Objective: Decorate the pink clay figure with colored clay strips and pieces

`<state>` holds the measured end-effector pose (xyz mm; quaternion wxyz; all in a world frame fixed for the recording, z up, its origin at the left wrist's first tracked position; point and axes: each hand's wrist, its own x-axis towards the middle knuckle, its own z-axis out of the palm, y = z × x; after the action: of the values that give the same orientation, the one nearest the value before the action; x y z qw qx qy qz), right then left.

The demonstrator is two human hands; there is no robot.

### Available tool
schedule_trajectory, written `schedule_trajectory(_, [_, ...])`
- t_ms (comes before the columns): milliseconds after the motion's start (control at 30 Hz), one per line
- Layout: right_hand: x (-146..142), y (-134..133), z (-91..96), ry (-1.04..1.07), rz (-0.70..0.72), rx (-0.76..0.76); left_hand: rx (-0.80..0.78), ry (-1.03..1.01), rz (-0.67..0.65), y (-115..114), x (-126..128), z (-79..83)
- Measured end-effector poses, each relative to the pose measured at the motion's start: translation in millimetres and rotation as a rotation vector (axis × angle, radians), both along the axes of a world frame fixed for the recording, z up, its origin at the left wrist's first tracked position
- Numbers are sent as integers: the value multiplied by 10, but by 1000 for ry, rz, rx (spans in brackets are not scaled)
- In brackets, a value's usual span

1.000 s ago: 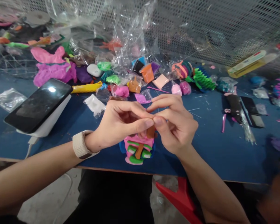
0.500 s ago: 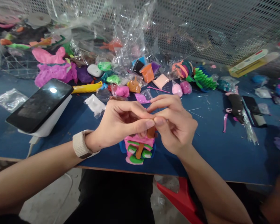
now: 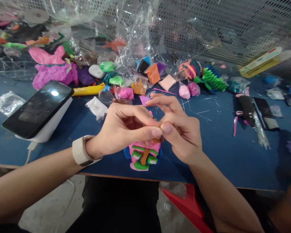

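Note:
My left hand (image 3: 128, 129) and my right hand (image 3: 181, 132) meet tip to tip, thumbs and index fingers pinched together. Whatever sits between the fingertips is too small or hidden to make out. Below them on the blue table lies a clay figure (image 3: 145, 155) in pink, green, brown and blue, its upper part covered by my hands. A woven band (image 3: 82, 151) is round my left wrist. Just beyond my right fingers is a small bag of purple clay (image 3: 144, 100).
Bagged clay lumps, among them an orange packet (image 3: 152, 73) and a white packet (image 3: 97, 107), line the back. A phone (image 3: 38, 108) rests on a white stand at left. Thin wires (image 3: 199, 115) and a black clay piece (image 3: 246, 109) lie at right. Behind stands a perforated metal panel (image 3: 208, 29).
My right hand's outer fingers have lifted and spread a little, and its wrist has turned slightly. The fingertip pinch stays together. The view has shifted slightly.

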<state>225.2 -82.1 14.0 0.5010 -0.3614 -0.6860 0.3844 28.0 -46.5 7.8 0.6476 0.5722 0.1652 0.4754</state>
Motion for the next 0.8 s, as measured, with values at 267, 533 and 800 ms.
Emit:
schedule_trajectory(267, [49, -5, 63, 72, 89, -128, 401, 125, 192, 13, -62, -58])
schedule_trajectory(533, [73, 30, 63, 123, 173, -215, 821, 285, 316, 57, -140, -45])
schedule_trajectory(800, [51, 35, 46, 173, 156, -254, 999, 448, 354, 28, -207, -39])
